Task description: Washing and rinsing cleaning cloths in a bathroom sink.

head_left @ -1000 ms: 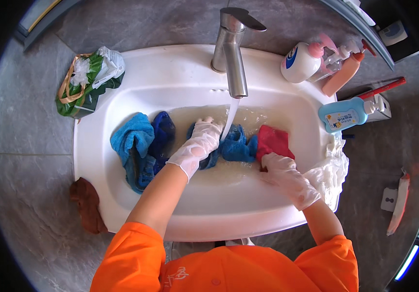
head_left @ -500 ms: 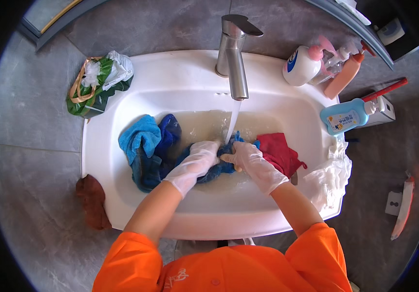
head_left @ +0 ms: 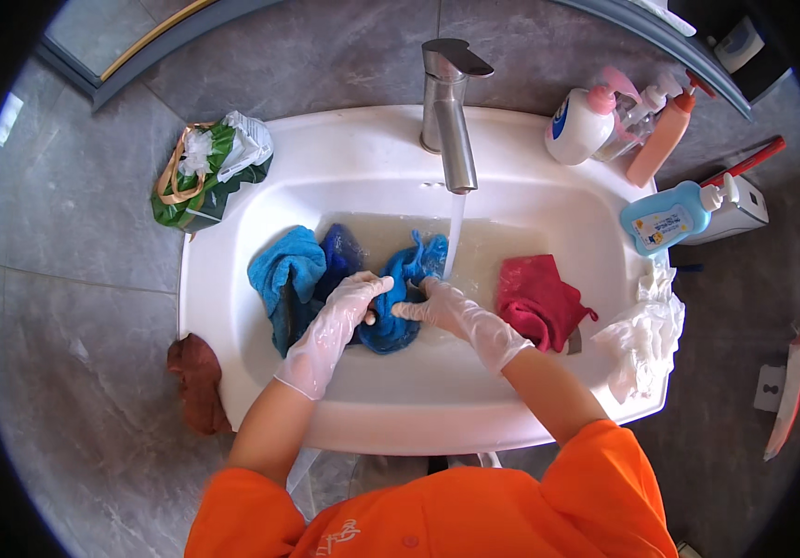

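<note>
A wet blue cloth (head_left: 394, 314) is bunched between my two hands, just above the cloudy water in the white sink (head_left: 400, 391). My left hand (head_left: 350, 302), in a thin clear glove, grips its left side. From the right, my gloved right hand (head_left: 437, 309) is closed on the same cloth, its fingertips across the front. Water runs from the metal faucet (head_left: 456, 121) just beside the cloth's upper right. Left of my hands lie a lighter blue towel (head_left: 286, 270) and a dark blue cloth (head_left: 339, 253). A red cloth (head_left: 537, 296) lies to the right, partly in the water.
Pump bottles stand at the back right: a white one (head_left: 578, 128), an orange one (head_left: 662, 144) and a light blue one (head_left: 665, 221). Crumpled white material (head_left: 643, 337) covers the right rim. A brown cloth (head_left: 197, 381) hangs over the left rim, below a green bag (head_left: 197, 186).
Both hands have moved left and lifted the blue cloth out from under the stream, gathering it into a bunch. The water now falls to the right of it.
</note>
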A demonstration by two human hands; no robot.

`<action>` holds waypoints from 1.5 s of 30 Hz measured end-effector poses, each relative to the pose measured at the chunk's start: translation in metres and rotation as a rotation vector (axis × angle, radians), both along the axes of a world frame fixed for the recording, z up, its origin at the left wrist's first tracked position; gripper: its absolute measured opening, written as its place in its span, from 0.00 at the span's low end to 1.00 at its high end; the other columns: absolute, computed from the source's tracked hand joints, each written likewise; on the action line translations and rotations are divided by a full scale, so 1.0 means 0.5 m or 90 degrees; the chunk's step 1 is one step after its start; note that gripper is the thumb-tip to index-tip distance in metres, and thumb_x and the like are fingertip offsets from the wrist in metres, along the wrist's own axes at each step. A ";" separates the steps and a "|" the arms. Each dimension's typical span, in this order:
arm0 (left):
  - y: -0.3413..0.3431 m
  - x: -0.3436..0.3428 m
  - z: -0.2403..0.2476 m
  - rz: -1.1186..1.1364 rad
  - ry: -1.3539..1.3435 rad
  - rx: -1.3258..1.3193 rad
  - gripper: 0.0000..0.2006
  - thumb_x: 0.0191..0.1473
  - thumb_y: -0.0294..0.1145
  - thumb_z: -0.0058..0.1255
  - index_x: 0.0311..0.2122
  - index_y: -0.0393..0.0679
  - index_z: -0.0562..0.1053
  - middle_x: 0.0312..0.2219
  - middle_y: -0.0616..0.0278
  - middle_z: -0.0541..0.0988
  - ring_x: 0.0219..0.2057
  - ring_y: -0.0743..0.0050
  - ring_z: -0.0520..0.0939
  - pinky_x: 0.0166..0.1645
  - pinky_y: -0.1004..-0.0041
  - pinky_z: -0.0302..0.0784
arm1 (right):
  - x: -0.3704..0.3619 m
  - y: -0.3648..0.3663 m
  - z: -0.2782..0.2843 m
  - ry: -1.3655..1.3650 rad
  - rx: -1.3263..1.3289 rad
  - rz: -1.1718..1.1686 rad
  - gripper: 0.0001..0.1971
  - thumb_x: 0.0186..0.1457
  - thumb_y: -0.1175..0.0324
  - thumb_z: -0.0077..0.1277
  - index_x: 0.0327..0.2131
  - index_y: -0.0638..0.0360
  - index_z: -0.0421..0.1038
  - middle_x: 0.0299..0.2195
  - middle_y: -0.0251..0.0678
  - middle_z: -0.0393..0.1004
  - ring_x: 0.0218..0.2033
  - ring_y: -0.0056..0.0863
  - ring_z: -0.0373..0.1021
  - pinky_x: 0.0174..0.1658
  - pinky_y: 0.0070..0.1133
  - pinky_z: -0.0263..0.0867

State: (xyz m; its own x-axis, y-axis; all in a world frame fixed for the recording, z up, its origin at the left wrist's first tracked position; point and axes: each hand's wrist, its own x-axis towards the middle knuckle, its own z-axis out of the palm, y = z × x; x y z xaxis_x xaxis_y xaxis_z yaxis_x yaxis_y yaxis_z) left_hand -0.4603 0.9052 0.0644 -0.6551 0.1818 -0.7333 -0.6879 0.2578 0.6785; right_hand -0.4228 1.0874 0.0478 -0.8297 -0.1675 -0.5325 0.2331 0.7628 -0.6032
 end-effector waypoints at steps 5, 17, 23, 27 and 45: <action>-0.083 -0.007 -0.019 0.118 0.131 -0.020 0.09 0.44 0.34 0.59 0.28 0.44 0.71 0.20 0.70 0.71 0.17 0.84 0.70 0.13 0.81 0.63 | -0.002 0.070 0.024 -0.158 -0.521 -0.293 0.18 0.49 0.58 0.53 0.38 0.63 0.70 0.27 0.30 0.69 0.29 0.18 0.65 0.35 0.14 0.62; 0.029 0.123 0.155 0.030 0.220 0.190 0.17 0.47 0.20 0.54 0.44 0.41 0.73 0.37 0.64 0.77 0.30 0.81 0.76 0.37 0.82 0.72 | -0.066 0.203 0.090 0.176 -0.597 -0.441 0.06 0.55 0.69 0.45 0.36 0.56 0.68 0.28 0.26 0.69 0.29 0.16 0.65 0.34 0.14 0.61; 0.082 0.128 0.160 -0.567 0.317 -0.458 0.43 0.40 0.42 0.61 0.59 0.38 0.53 0.52 0.41 0.62 0.51 0.56 0.68 0.51 0.66 0.67 | -0.040 0.144 -0.059 0.530 0.126 -0.261 0.26 0.40 0.62 0.58 0.44 0.60 0.65 0.40 0.46 0.67 0.43 0.47 0.64 0.46 0.35 0.61; 0.097 0.107 0.030 -0.699 0.415 -0.570 0.58 0.36 0.63 0.53 0.59 0.29 0.38 0.60 0.38 0.38 0.62 0.44 0.37 0.62 0.52 0.35 | -0.045 0.056 -0.023 0.409 0.266 -0.117 0.31 0.39 0.55 0.59 0.46 0.59 0.64 0.44 0.48 0.66 0.44 0.49 0.63 0.45 0.36 0.62; 0.139 0.127 -0.131 -0.588 0.462 -0.551 0.22 0.53 0.43 0.41 0.48 0.39 0.64 0.50 0.49 0.64 0.52 0.64 0.65 0.56 0.63 0.58 | 0.075 -0.014 -0.011 0.332 -0.013 0.101 0.20 0.50 0.50 0.47 0.33 0.60 0.70 0.28 0.48 0.72 0.30 0.49 0.69 0.35 0.40 0.64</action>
